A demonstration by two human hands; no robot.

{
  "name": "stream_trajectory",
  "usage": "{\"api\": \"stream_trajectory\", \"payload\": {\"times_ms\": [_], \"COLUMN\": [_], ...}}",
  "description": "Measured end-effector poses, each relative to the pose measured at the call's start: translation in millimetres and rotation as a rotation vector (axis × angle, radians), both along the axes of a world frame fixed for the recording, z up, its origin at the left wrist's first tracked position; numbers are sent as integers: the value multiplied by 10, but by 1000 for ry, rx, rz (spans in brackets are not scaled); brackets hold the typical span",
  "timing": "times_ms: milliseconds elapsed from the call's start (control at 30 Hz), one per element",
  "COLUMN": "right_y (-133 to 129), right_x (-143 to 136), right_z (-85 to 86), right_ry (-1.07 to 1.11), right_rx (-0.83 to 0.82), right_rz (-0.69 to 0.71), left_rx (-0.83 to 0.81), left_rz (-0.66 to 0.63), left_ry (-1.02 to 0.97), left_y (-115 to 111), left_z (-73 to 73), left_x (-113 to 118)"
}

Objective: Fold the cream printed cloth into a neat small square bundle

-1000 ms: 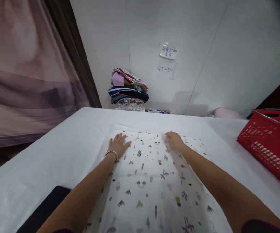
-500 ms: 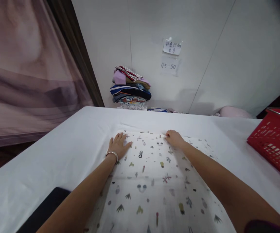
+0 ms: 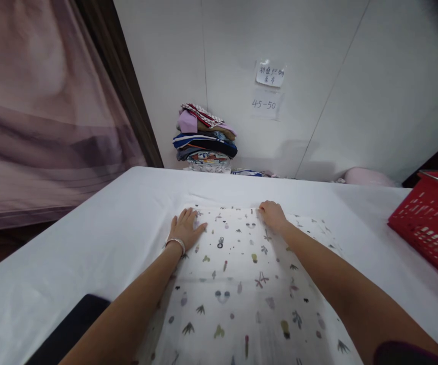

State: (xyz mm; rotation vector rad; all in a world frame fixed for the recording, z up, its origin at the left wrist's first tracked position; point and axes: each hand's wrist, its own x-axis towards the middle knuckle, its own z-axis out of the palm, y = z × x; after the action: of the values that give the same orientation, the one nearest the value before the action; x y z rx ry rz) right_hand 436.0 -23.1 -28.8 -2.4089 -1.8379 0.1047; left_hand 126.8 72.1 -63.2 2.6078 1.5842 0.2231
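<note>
A white cloth (image 3: 238, 263) printed with small plants and shapes lies spread over the white-covered table. My left hand (image 3: 185, 228), with a bracelet at the wrist, rests flat on its far left corner, fingers apart. At the far edge of the cloth, right of the middle, my right hand (image 3: 272, 216) pinches the fabric between thumb and fingers. More of the printed fabric shows to the right, beyond my right forearm.
A red basket (image 3: 432, 223) stands at the right edge. Stacked folded fabrics (image 3: 206, 137) sit behind the table (image 3: 89, 238), against the wall with two paper notes. A dark flat object (image 3: 70, 324) lies near left. A pink curtain (image 3: 44, 111) hangs at left.
My right hand has shifted very slightly up at the cloth's far edge. My left hand has stayed in place.
</note>
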Motion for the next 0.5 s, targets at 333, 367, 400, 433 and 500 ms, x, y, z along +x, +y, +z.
{"api": "stream_trajectory", "payload": {"times_ms": [333,367,400,433,500], "right_y": [15,29,48,72,132], "right_x": [-27,-50,-79,-111,-186], "right_z": [8,15,21,26,33], "right_ry": [39,48,56,63,74], "right_rx": [4,-2,-9,-15,-23], "right_rz": [63,82,100,114,131], "left_rx": [-31,-28,-25,-22,-18], "left_rz": [3,5,7,8,12], "left_ry": [-2,-5,-7,-10,-16], "left_y": [-31,-30,-29,-29,-27], "left_z": [52,50,46,43,39], "left_x": [17,18,19,19,17]}}
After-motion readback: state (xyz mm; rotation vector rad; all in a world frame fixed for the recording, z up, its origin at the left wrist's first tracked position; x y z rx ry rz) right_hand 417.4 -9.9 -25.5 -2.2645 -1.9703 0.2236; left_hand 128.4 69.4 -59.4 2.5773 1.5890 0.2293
